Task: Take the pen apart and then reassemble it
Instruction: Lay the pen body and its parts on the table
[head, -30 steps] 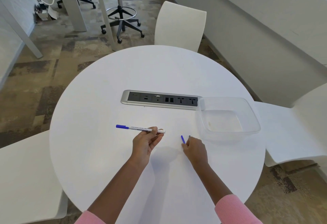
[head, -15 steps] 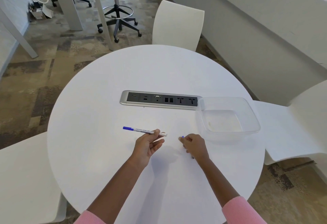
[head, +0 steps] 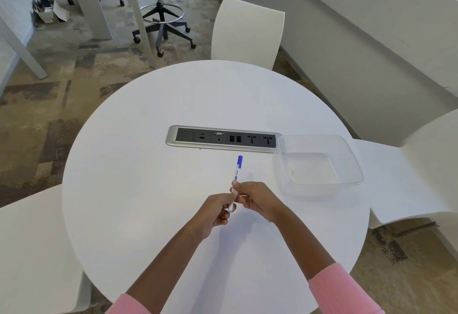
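A white pen (head: 236,174) with a blue cap at its far end points away from me, above the middle of the round white table (head: 138,155). My left hand (head: 215,212) grips the pen's barrel near its lower end. My right hand (head: 259,197) is closed right beside it and touches the barrel. Its fingertips pinch a small pen part that is mostly hidden; only a thin pale sliver shows between the two hands. Both hands hover just above the tabletop.
A clear plastic tub (head: 347,155) stands to the right of the hands, with nothing in it. A grey power socket strip (head: 173,137) is set into the table beyond the pen. White chairs stand at the far side (head: 247,30), the right (head: 421,164) and the left (head: 29,251).
My left hand turned the pen from lying crosswise to pointing away from me. My right hand took the small blue part off the table and came over to the pen.
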{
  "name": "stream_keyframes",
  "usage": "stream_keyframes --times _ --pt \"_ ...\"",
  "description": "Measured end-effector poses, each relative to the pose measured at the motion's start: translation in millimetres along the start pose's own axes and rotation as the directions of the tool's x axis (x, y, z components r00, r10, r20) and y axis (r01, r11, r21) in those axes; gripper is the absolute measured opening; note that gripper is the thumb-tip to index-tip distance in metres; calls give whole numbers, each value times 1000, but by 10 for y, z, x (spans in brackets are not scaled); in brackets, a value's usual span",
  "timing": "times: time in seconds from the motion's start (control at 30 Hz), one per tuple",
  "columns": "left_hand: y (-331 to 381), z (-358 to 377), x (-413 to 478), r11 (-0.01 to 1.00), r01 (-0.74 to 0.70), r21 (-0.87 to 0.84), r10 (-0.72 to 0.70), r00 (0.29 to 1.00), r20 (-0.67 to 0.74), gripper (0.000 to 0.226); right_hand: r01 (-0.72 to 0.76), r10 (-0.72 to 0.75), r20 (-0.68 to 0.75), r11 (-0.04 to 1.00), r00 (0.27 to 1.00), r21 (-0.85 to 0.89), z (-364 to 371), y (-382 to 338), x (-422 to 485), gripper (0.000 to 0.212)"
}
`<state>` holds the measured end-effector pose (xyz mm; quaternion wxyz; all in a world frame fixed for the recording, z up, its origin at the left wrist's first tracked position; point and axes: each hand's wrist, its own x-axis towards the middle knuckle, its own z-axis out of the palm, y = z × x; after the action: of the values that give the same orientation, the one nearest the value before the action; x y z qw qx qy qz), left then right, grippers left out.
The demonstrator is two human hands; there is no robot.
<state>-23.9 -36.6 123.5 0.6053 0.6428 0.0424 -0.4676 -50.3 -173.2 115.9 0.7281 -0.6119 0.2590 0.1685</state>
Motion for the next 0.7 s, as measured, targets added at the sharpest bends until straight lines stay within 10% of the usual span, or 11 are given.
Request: stream_keyframes --times 0.17,0.3,0.5,0.7 --pt "-92 -14 96 975 -98 202 125 984 -125 34 129 -148 -197 986 969 -106 -10 47 50 16" --pt "-362 -142 305 768 -150 623 463 802 -378 25 163 -328 -350 890 877 -427 -57 76 92 13" --pt "-600 -417 559 333 5 943 593 776 -214 61 232 -512 -376 778 772 -584 -55 182 77 12" --pt "-789 -566 716 261 90 961 616 751 -237 64 297 -609 -334 704 720 -645 31 323 46 12"
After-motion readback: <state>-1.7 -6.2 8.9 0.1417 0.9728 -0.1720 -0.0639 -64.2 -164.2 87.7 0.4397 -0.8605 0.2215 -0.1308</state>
